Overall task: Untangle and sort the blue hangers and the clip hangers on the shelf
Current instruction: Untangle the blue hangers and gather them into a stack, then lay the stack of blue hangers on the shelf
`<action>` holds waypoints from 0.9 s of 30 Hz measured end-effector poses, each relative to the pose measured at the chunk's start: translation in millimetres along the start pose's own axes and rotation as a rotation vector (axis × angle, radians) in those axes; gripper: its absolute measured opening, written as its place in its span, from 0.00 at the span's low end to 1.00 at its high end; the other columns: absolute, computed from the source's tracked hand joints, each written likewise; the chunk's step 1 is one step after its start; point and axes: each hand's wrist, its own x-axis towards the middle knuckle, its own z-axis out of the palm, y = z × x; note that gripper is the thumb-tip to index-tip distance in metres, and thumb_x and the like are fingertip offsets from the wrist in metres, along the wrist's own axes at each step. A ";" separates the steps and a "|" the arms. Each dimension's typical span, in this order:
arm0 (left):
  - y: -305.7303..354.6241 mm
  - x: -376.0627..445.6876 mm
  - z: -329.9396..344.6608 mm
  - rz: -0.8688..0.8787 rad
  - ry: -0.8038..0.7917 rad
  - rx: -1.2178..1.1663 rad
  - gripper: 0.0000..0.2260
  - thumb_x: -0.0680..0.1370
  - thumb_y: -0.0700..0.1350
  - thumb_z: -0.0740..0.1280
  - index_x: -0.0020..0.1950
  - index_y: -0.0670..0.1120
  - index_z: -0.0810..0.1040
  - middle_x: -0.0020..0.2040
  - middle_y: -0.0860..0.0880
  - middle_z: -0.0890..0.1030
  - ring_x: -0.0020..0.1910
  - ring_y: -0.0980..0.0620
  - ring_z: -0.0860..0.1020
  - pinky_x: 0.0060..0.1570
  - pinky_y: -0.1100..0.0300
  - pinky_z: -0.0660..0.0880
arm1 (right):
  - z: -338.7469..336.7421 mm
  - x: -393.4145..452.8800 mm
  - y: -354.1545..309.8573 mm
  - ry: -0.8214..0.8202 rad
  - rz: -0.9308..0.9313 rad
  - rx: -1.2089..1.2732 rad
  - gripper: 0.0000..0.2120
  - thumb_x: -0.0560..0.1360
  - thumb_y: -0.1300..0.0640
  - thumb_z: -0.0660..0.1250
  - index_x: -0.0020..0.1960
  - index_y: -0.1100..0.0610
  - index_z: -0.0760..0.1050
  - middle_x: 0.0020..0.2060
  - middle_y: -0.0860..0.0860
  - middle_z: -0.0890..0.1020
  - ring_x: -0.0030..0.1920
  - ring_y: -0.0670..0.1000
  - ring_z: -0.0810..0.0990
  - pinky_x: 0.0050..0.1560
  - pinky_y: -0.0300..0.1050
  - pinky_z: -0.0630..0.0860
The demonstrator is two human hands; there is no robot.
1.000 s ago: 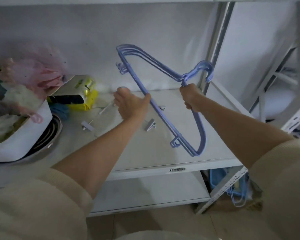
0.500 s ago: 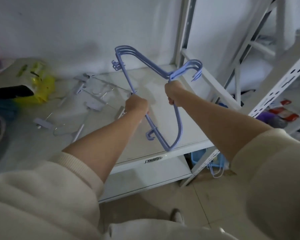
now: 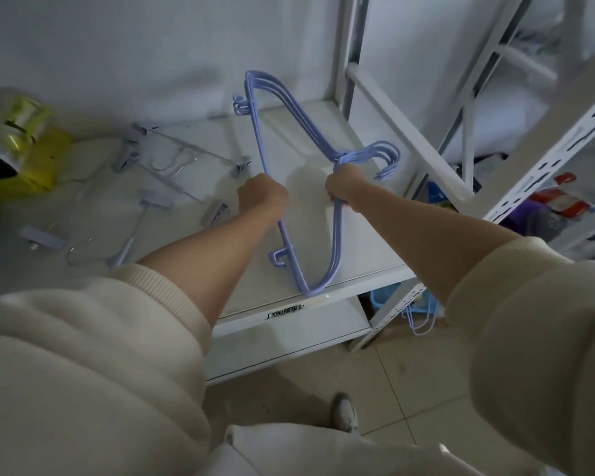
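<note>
A stack of blue hangers (image 3: pixel 291 108) stands on end over the right part of the white shelf (image 3: pixel 358 269), its lower corner touching the shelf near the front edge. My left hand (image 3: pixel 262 197) is closed around the stack's long bottom bar. My right hand (image 3: pixel 344 188) grips the necks just below the hooks, which point right. Several clip hangers (image 3: pixel 182 156) of thin wire with grey clips lie loose on the shelf to the left of my left hand.
A yellow bag (image 3: pixel 31 149) lies at the shelf's far left. White perforated shelf uprights (image 3: pixel 547 156) stand to the right. More blue hangers (image 3: pixel 423 317) and a blue basket sit low by the floor under the shelf's right end. My shoe (image 3: pixel 346 412) is on the tiled floor.
The view has swung right and down. Both hands kept their grip while the blue hangers came down, and the stack's lower corner now rests on the shelf near its front edge.
</note>
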 end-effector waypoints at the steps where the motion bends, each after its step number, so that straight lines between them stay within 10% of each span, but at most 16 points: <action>1: 1.4 2.2 2.9 0.003 -0.015 0.030 0.15 0.81 0.40 0.56 0.64 0.36 0.73 0.63 0.39 0.77 0.61 0.41 0.77 0.49 0.54 0.72 | -2.6 2.5 2.3 0.010 -0.027 -0.101 0.04 0.76 0.65 0.56 0.42 0.63 0.66 0.33 0.58 0.73 0.30 0.53 0.72 0.29 0.41 0.69; 6: 8.2 5.0 18.2 0.029 -0.070 0.101 0.14 0.80 0.40 0.59 0.63 0.36 0.75 0.61 0.40 0.79 0.59 0.42 0.79 0.52 0.54 0.76 | -7.1 19.1 14.0 0.027 -0.097 -0.422 0.08 0.77 0.66 0.57 0.55 0.61 0.70 0.30 0.53 0.66 0.36 0.54 0.72 0.34 0.44 0.68; 12: 11.1 12.1 33.0 0.045 -0.062 0.073 0.16 0.77 0.39 0.63 0.63 0.37 0.72 0.62 0.39 0.78 0.61 0.41 0.78 0.56 0.52 0.76 | -16.3 27.4 19.2 0.068 -0.201 -0.618 0.08 0.76 0.67 0.59 0.38 0.62 0.68 0.28 0.54 0.65 0.29 0.52 0.67 0.24 0.39 0.59; 17: 9.6 15.9 31.1 0.084 -0.074 0.077 0.14 0.77 0.40 0.63 0.61 0.36 0.74 0.61 0.39 0.79 0.60 0.40 0.78 0.55 0.53 0.76 | -15.9 26.0 16.4 0.069 -0.171 -0.639 0.14 0.75 0.67 0.59 0.58 0.70 0.74 0.28 0.55 0.66 0.27 0.50 0.65 0.24 0.40 0.59; 24: 2.7 15.1 13.2 0.084 -0.103 -0.016 0.14 0.78 0.46 0.60 0.56 0.37 0.77 0.52 0.40 0.83 0.47 0.42 0.83 0.38 0.58 0.74 | -11.1 12.3 1.8 0.242 -0.217 -0.467 0.20 0.72 0.64 0.62 0.64 0.63 0.65 0.60 0.61 0.73 0.60 0.62 0.75 0.53 0.54 0.76; 27: -5.4 13.9 -4.9 0.101 -0.050 -0.056 0.16 0.77 0.47 0.60 0.59 0.38 0.75 0.55 0.39 0.82 0.51 0.40 0.82 0.46 0.55 0.76 | 0.8 0.2 -17.8 0.260 -0.274 -0.516 0.18 0.73 0.62 0.61 0.63 0.61 0.66 0.62 0.59 0.72 0.64 0.61 0.72 0.58 0.56 0.73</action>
